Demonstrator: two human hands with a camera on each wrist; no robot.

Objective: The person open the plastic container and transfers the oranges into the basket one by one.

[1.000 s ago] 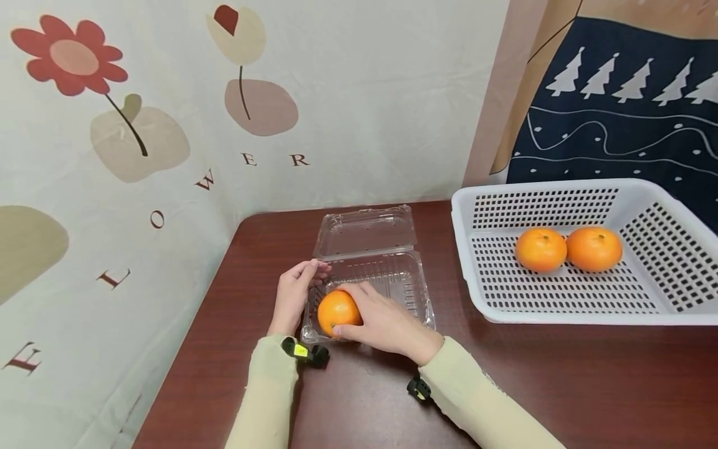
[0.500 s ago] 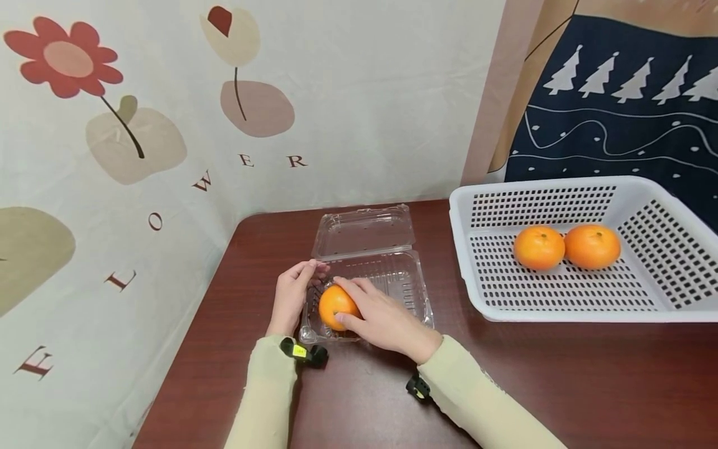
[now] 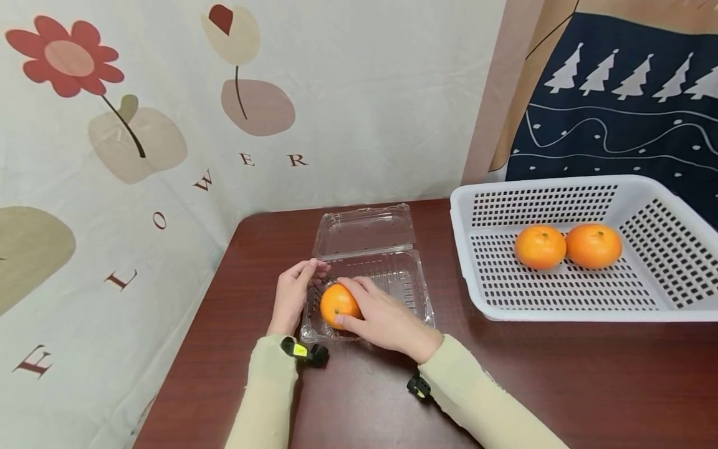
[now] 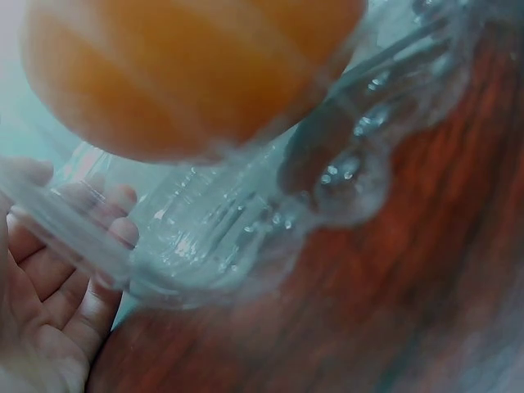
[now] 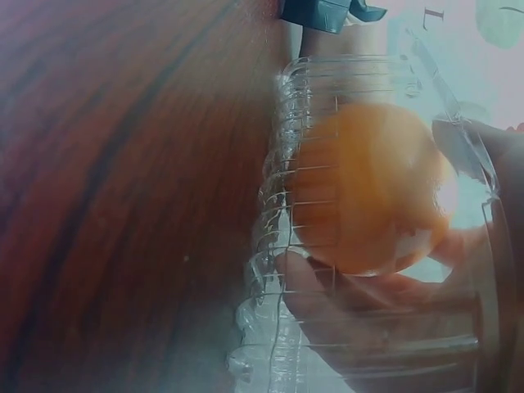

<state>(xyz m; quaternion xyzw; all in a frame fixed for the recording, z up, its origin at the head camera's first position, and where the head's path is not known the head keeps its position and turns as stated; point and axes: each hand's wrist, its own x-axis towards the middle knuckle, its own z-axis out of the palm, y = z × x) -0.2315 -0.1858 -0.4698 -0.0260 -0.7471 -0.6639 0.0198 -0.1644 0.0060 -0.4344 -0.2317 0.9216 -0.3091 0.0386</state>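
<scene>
My right hand [image 3: 387, 318] grips an orange [image 3: 338, 305], thumb on the near side and fingers over the far side. The fruit is inside the left part of a clear plastic clamshell box [image 3: 401, 280], whose lid [image 3: 367, 231] lies folded back behind it. Through the box's wall in the right wrist view, fingers [image 5: 307, 282] curve beneath the orange [image 5: 372, 188]. My left hand [image 3: 293, 293] rests at the box's left side near the back corner, fingers loosely bent. Its fingertips [image 4: 123, 229] show through the plastic in the left wrist view.
A white perforated basket [image 3: 473, 274] stands to the right, with two oranges, a left one [image 3: 540, 247] and a right one [image 3: 594, 246], side by side in it. Behind the dark red wooden table [image 3: 235, 274] hangs a printed cloth [image 3: 359, 125].
The orange has shifted slightly away from me inside the box and turned a little, its stem spot now showing more beside the right thumb. The left hand has stayed in place.
</scene>
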